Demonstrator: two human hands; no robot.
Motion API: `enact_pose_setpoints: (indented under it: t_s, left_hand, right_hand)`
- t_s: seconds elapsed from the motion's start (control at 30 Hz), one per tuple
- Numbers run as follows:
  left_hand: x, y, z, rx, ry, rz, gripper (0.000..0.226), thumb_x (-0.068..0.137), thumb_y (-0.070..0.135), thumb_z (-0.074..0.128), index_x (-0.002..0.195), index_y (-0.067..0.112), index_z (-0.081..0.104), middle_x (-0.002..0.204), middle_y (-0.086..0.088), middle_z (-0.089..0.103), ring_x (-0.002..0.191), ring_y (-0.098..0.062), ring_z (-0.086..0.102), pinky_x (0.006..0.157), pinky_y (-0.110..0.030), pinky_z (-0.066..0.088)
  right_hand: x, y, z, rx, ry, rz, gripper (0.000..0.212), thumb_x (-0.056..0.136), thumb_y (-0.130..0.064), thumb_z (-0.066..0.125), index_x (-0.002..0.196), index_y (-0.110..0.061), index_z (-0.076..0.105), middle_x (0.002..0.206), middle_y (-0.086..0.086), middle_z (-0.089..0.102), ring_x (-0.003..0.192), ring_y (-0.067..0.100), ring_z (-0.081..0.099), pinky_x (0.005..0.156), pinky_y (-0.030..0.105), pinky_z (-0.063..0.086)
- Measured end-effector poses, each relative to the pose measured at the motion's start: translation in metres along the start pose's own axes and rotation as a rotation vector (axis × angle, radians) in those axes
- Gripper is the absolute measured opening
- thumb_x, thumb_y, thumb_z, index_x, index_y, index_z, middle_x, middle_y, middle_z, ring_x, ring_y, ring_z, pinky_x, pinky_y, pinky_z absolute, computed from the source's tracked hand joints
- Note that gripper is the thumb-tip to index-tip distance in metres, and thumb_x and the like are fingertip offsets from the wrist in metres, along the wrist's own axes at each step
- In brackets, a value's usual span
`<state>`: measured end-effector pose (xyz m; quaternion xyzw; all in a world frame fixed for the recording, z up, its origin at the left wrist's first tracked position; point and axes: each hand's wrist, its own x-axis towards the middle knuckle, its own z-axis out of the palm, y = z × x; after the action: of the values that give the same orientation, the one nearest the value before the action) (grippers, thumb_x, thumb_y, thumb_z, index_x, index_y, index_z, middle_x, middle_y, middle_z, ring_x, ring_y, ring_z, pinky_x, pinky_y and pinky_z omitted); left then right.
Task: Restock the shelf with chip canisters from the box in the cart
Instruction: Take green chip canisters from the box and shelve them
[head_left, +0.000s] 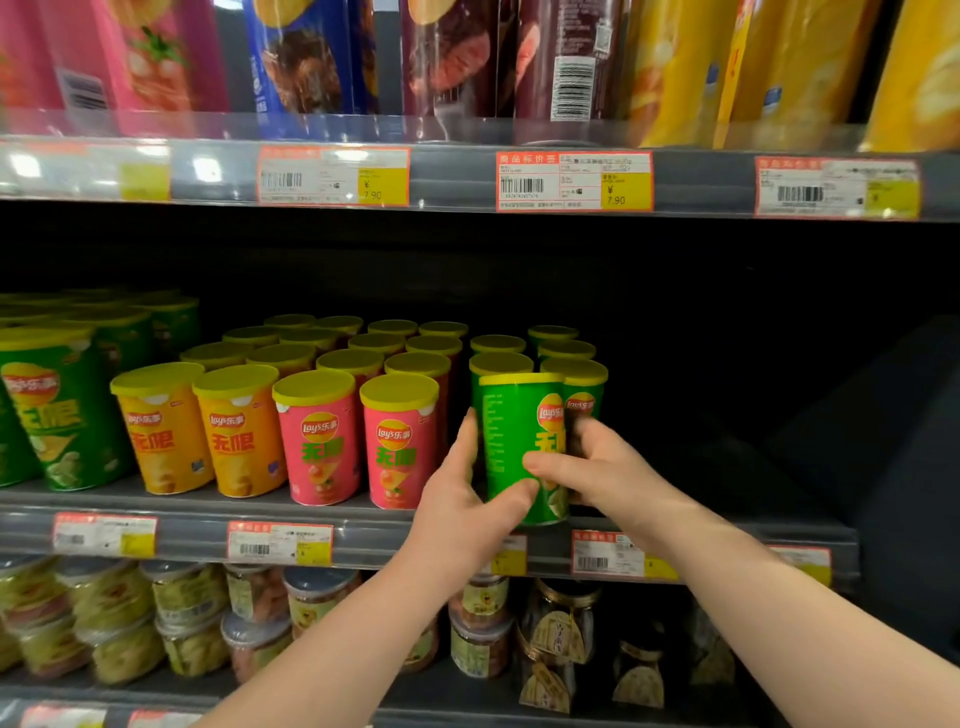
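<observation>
A short green canister, a smooth, glossy cylinder with a flat yellow plastic lid, stands upright just right of the frame's centre, at the front lip of the middle shelf. Whether its base rests on the shelf cannot be told. Both hands hold it. The left hand wraps its left side with the thumb across the lower front. The right hand curls round its right side with the thumb on the printed face.

Just behind it stand two files of like green canisters, lids touching. To the left on the same grey metal shelf are rows of pink canisters, then orange canisters, all with yellow lids. Taller green canisters fill the far left.

Across the top of the frame, the upper shelf carries tall tubes behind a clear plastic rail with paper price tags. Along the bottom of the frame sit round clear plastic jars of snacks, stacked in two layers. To their right are tan paper-wrapped packs.
</observation>
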<state>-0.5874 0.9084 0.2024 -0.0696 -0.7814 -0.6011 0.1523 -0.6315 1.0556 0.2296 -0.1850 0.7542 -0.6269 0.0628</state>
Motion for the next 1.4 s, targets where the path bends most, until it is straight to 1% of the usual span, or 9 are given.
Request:
enact_pose_setpoints:
  t_s: [0.13,0.23,0.3,0.4,0.63,0.8,0.97,1.3,1.4]
  left_hand:
    - [-0.012,-0.014,-0.007,0.384,0.090,0.089,0.077,0.083,0.033,0.069,0.147,0.027,0.028,0.138,0.009,0.044,0.124,-0.004,0.042,0.104,-0.028,0.041]
    - [-0.019,-0.026,-0.013,0.809,0.031,0.229,0.053,0.088,0.040,0.057,0.137,0.023,0.046,0.128,0.008,0.053,0.120,-0.011,0.050,0.102,-0.021,0.037]
    - [-0.022,-0.031,-0.014,0.958,-0.003,0.309,0.041,0.082,0.043,0.048,0.109,0.020,0.068,0.107,0.005,0.064,0.099,-0.017,0.062,0.087,-0.022,0.048]
    - [-0.021,-0.047,-0.017,0.989,0.003,0.416,0.040,0.069,0.046,0.044,0.087,0.022,0.071,0.092,0.006,0.064,0.085,-0.014,0.058,0.078,-0.021,0.044]
    - [-0.020,-0.057,-0.015,0.986,0.064,0.482,0.033,0.069,0.042,0.049,0.082,0.019,0.069,0.094,0.002,0.061,0.091,-0.015,0.045,0.080,-0.023,0.035]
    - [-0.023,-0.059,-0.011,1.030,0.071,0.436,0.029,0.069,0.042,0.048,0.075,0.020,0.066,0.097,0.000,0.060,0.091,-0.020,0.051,0.081,-0.027,0.036]
    - [-0.024,-0.054,-0.006,1.030,0.083,0.395,0.025,0.067,0.039,0.050,0.069,0.017,0.062,0.094,-0.003,0.060,0.088,-0.021,0.050,0.078,-0.028,0.036]
    - [-0.027,-0.048,0.005,1.089,0.123,0.316,0.030,0.067,0.039,0.052,0.079,0.013,0.063,0.093,-0.006,0.057,0.086,-0.024,0.051,0.079,-0.028,0.038]
    - [-0.028,-0.043,0.006,1.170,0.062,0.255,0.033,0.060,0.041,0.067,0.082,0.015,0.066,0.094,-0.005,0.059,0.087,-0.026,0.058,0.078,-0.027,0.049]
  right_hand:
    - [0.012,0.008,0.003,-0.133,0.188,-0.045,0.052,0.077,-0.021,0.077,0.117,-0.029,0.046,0.113,-0.007,0.062,0.104,0.010,0.061,0.092,0.031,0.050]
    - [0.019,0.011,0.012,-0.284,0.268,-0.048,0.063,0.073,-0.024,0.080,0.122,-0.024,0.041,0.112,-0.004,0.055,0.106,0.015,0.056,0.085,0.026,0.044]
    - [0.022,0.013,0.019,-0.376,0.280,-0.022,0.072,0.072,-0.027,0.081,0.130,-0.017,0.038,0.115,0.000,0.053,0.111,0.019,0.054,0.086,0.025,0.041]
    - [0.024,0.018,0.027,-0.440,0.251,0.015,0.085,0.072,-0.029,0.081,0.138,-0.015,0.029,0.128,0.007,0.052,0.119,0.024,0.051,0.092,0.028,0.040]
    - [0.020,0.022,0.021,-0.463,0.124,0.021,0.072,0.077,-0.018,0.074,0.135,-0.017,0.031,0.131,0.007,0.051,0.104,0.014,0.046,0.089,0.025,0.036]
    - [0.020,0.026,0.022,-0.517,0.166,-0.016,0.071,0.076,-0.028,0.078,0.133,-0.015,0.038,0.134,0.006,0.051,0.121,0.022,0.050,0.088,0.023,0.036]
    - [0.020,0.025,0.022,-0.511,0.171,-0.030,0.066,0.075,-0.026,0.078,0.128,-0.013,0.041,0.131,0.007,0.054,0.119,0.023,0.053,0.085,0.023,0.037]
    - [0.020,0.026,0.020,-0.515,0.133,-0.051,0.058,0.076,-0.025,0.077,0.122,-0.010,0.044,0.126,0.010,0.057,0.114,0.026,0.055,0.081,0.024,0.039]
    - [0.020,0.022,0.018,-0.530,0.113,-0.033,0.062,0.078,-0.025,0.075,0.128,-0.010,0.042,0.131,0.011,0.054,0.119,0.027,0.052,0.083,0.023,0.036]
